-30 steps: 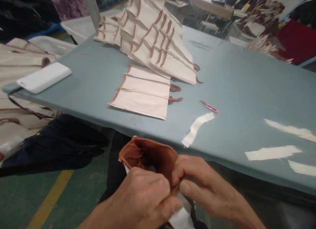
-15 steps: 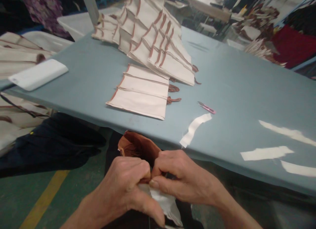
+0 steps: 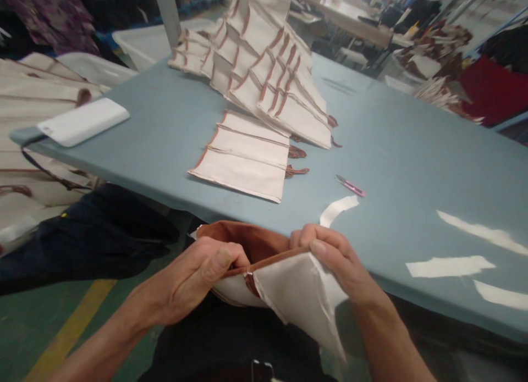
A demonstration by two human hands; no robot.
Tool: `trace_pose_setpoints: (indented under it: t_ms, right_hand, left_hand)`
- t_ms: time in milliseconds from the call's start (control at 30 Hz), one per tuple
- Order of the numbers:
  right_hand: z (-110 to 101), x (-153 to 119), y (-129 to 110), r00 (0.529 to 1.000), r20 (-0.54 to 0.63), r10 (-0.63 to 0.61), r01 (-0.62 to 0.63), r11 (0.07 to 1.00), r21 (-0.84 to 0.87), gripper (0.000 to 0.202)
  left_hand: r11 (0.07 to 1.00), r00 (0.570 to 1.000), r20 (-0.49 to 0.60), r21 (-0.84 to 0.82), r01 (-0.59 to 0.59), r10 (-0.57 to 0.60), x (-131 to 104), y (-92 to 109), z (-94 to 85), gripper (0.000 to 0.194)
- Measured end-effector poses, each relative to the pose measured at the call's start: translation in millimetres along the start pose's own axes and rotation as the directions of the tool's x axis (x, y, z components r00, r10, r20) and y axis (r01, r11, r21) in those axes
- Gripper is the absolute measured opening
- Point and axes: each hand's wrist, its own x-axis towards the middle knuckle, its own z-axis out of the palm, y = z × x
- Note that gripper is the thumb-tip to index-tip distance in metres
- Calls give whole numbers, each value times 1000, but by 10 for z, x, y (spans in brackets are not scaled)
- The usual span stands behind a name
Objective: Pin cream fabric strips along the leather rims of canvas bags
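Between my hands, at the table's near edge, is a cloth bag [image 3: 292, 283] with a white outside, a brown inside and a brown-edged rim. My left hand [image 3: 206, 275] is closed on the rim at the left, thumb outside and fingers reaching inside. Farther right, my right hand [image 3: 330, 253] pinches the same rim between thumb and fingers. A stretch of rim runs taut between the two hands. A small brown tab [image 3: 250, 284] shows near my left fingers. White cloth hangs loosely beneath my right hand, and the bag's underside is hidden.
On the blue-grey table [image 3: 391, 167] lie a flat cream piece [image 3: 247, 159], a pile of similar pieces [image 3: 264, 63], thread snips [image 3: 350, 185] and white strips [image 3: 449, 266]. A white device [image 3: 84, 121] sits at the left corner. Tubs [image 3: 140, 44] stand behind.
My hands have moved apart, the right one up and rightward along the rim. More of the bag's white outside and brown rim now shows. The view has shifted slightly.
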Motion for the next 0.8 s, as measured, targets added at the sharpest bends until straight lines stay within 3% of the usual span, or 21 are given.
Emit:
trace_pose_setpoints:
  t_ms: [167, 267, 333, 400, 500, 667, 800]
  right_hand:
    - [29, -3, -18, 1000, -13, 24, -23, 1000, 5, 46]
    - [40, -88, -64, 1000, 9, -2, 2, 999, -47, 45]
    - [31, -178, -82, 999, 34, -7, 10, 996, -86, 44]
    - [10, -277, -86, 999, 41, -11, 16, 993, -116, 44]
    - [-34, -402, -72, 999, 35, -10, 15, 988, -155, 42]
    - [-112, -504, 12, 1000, -7, -7, 6, 976, -217, 46]
    - [-160, -535, 142, 1000, 20, 9, -3, 965, -264, 52]
  left_hand:
    - [956, 989, 11, 252, -148, 150, 19, 47, 42, 51]
    - [824, 953, -53, 519, -228, 297, 1, 102, 173, 41]
    - [716, 894, -112, 646, -266, 433, -28, 159, 302, 43]
    - [671, 851, -144, 686, -282, 505, -61, 212, 431, 44]
    - [670, 833, -183, 693, -267, 522, -96, 238, 589, 48]
    - [603, 768, -150, 717, -350, 623, -73, 76, 962, 48]
    - [577, 821, 25, 700, -421, 570, 18, -152, 1509, 45]
